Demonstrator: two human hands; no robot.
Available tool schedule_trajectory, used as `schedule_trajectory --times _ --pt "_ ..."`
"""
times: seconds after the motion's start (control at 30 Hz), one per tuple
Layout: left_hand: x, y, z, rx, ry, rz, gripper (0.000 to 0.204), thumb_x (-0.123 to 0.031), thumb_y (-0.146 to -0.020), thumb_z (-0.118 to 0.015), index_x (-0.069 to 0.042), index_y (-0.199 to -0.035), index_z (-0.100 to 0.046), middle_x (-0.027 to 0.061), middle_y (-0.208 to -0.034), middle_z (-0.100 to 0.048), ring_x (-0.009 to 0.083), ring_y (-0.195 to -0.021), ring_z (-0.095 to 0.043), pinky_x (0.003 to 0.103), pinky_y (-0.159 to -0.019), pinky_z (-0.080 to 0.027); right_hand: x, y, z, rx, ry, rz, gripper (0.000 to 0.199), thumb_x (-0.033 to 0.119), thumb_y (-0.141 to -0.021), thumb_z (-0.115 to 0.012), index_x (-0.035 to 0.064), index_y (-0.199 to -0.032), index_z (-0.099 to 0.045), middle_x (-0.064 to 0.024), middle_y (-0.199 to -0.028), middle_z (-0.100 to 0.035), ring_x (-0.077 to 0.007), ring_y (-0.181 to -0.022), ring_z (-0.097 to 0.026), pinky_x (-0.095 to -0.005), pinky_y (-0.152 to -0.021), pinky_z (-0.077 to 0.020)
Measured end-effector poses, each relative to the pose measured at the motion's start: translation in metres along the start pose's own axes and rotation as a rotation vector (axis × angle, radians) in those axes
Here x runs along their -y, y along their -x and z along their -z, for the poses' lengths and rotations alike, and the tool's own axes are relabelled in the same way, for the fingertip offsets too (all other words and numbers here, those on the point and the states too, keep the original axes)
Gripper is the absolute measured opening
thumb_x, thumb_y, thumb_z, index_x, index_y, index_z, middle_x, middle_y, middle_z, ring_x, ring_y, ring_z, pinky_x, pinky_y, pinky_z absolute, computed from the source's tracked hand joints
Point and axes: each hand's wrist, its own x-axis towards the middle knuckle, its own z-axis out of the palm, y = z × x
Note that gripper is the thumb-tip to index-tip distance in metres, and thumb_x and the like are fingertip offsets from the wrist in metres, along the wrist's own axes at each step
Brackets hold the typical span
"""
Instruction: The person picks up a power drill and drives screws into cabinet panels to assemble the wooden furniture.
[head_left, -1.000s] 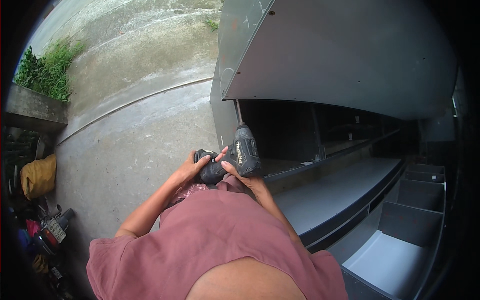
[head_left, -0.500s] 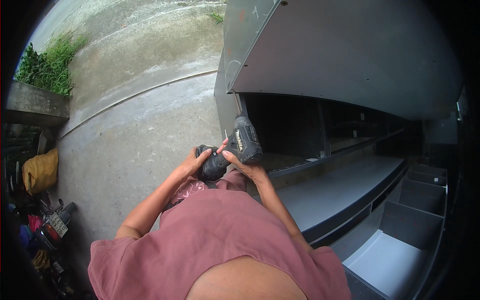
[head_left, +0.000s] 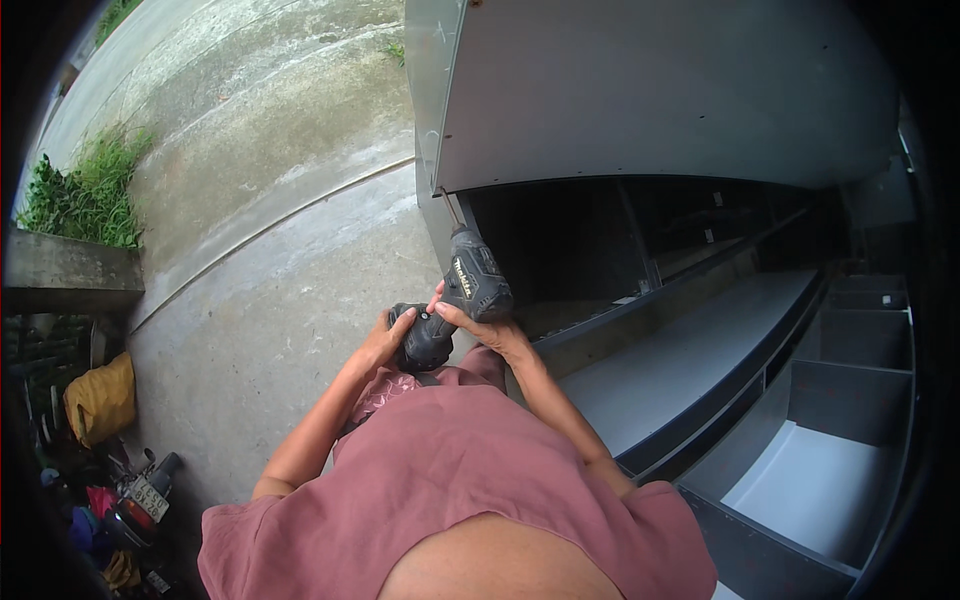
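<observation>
A black cordless drill [head_left: 476,280] is held in both my hands in front of my waist. My right hand [head_left: 487,326] wraps round its grip just under the body. My left hand [head_left: 387,335] is closed on the battery end at the base. The long thin bit [head_left: 452,207] points away from me, its tip at the near left corner of a large grey panel [head_left: 640,100]. Whether the tip sits on a screw there is too small to make out. Several small dark screw spots show along the panel.
Dark open cabinet compartments [head_left: 545,250] lie under the panel, with a light shelf [head_left: 680,360] to the right. Open grey boxes [head_left: 850,400] stand further right. At left are a concrete floor [head_left: 250,360], a yellow sack [head_left: 100,400], a motorbike [head_left: 140,500] and grass [head_left: 90,195].
The view has shifted a little, so panel and cabinet sit further left at the top. Both hands keep their grip on the drill, its bit still at the panel's corner.
</observation>
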Motion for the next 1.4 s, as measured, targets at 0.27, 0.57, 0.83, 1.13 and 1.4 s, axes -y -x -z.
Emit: schedule_trajectory --times 0.27,0.57,0.83,1.13,1.4 --pt "-0.083 0.039 -0.039 0.023 -0.113 0.017 0.081 -0.058 -0.086 -0.051 0.002 -0.135 -0.028 0.0264 -0.116 -0.052 0.0318 -0.095 -0.061 0.037 -0.066 -0.053 0.018 0.018 0.024 -0.134 -0.064 0.055 0.063 0.045 -0.073 -0.076 0.0038 -0.116 -0.054 -0.0074 -0.106 -0.057 -0.0176 -0.104 -0.055 -0.0315 -0.094 -0.0426" --pt "-0.14 0.012 -0.125 0.343 -0.302 -0.091 0.079 -0.064 -0.086 -0.045 -0.007 -0.137 -0.026 0.0202 -0.108 -0.056 0.0215 -0.072 -0.064 0.028 -0.049 -0.052 0.068 0.093 0.073 -0.525 -0.377 0.312 0.047 0.037 -0.077 -0.075 0.0037 -0.105 -0.056 -0.003 -0.085 -0.06 -0.012 -0.081 -0.06 -0.0279 -0.077 -0.0486" --pt "-0.133 0.009 -0.239 0.589 -0.427 0.013 0.072 -0.062 -0.091 -0.035 -0.008 -0.138 -0.03 0.0157 -0.123 -0.051 0.0256 -0.099 -0.059 0.034 -0.072 -0.052 0.055 0.188 0.134 -0.739 -0.384 0.257 0.054 0.043 -0.076 -0.073 0.0033 -0.107 -0.054 -0.0064 -0.094 -0.057 -0.017 -0.088 -0.056 -0.0318 -0.079 -0.045" --pt "-0.076 -0.108 -0.329 0.014 -1.177 -0.818 0.068 -0.053 -0.091 -0.044 -0.004 -0.136 -0.035 0.0293 -0.12 -0.046 0.0454 -0.111 -0.045 0.049 -0.093 -0.037 -0.002 0.28 0.18 -1.021 -0.39 0.219 0.045 0.038 -0.075 -0.075 0.0051 -0.1 -0.057 -0.006 -0.093 -0.059 -0.018 -0.09 -0.055 -0.0349 -0.08 -0.0448" --pt "-0.058 -0.105 -0.365 -0.124 -1.243 -0.751 0.068 -0.056 -0.092 -0.037 -0.003 -0.135 -0.036 0.0254 -0.129 -0.043 0.0428 -0.114 -0.045 0.046 -0.098 -0.037 -0.019 0.342 0.221 -1.155 -0.477 0.253 0.039 0.009 -0.075 -0.075 0.0068 -0.108 -0.055 -0.0013 -0.091 -0.058 -0.0115 -0.084 -0.057 -0.0287 -0.077 -0.0487"
